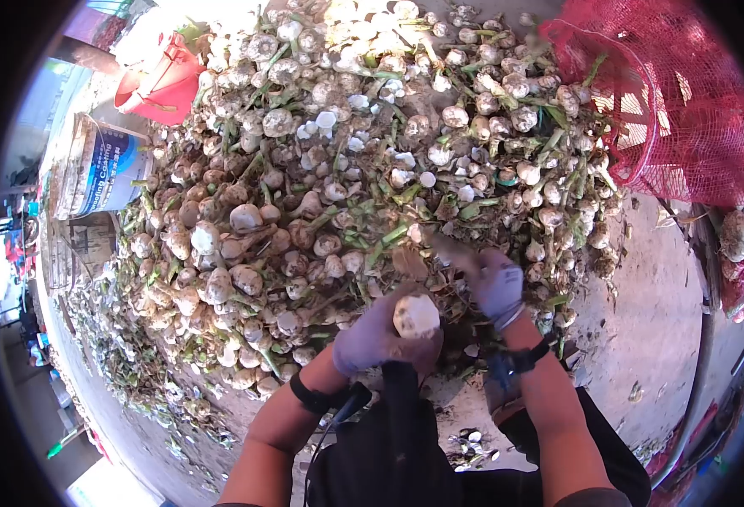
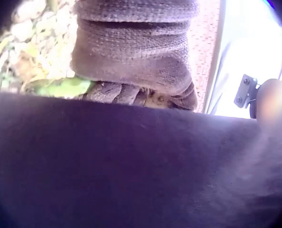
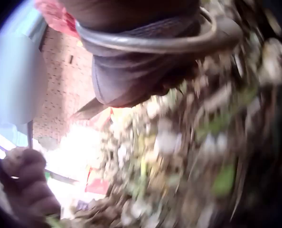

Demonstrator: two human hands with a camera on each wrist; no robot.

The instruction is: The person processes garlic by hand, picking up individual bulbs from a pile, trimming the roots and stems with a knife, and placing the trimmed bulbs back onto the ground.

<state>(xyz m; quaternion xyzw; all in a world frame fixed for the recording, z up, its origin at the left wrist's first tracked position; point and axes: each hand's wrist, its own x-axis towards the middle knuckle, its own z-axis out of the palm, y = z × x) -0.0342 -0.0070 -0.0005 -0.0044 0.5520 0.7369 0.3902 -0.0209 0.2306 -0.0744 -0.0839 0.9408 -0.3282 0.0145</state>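
Observation:
In the head view my gloved left hand (image 1: 370, 340) grips a large garlic bulb (image 1: 416, 316), its pale flat face turned up toward the camera. A dry brown stem (image 1: 409, 262) shows just beyond that hand. To the right, my gloved right hand (image 1: 499, 286) holds a knife (image 1: 450, 250), blurred and pointing left over the heap. From the right wrist, the flat knife blade (image 3: 89, 109) sticks out past the curled glove, and the left hand (image 3: 34, 187) appears at lower left. A dark surface hides most of the left wrist view below the glove (image 2: 136, 57).
A wide heap of garlic bulbs (image 1: 245, 218) with stems and trimmings spreads before me. At its left stand a red bucket (image 1: 162, 84) and a white paint pail (image 1: 110, 173). A red mesh sack (image 1: 701, 110) lies at upper right. Leafy scraps (image 1: 127, 355) cover the floor at left.

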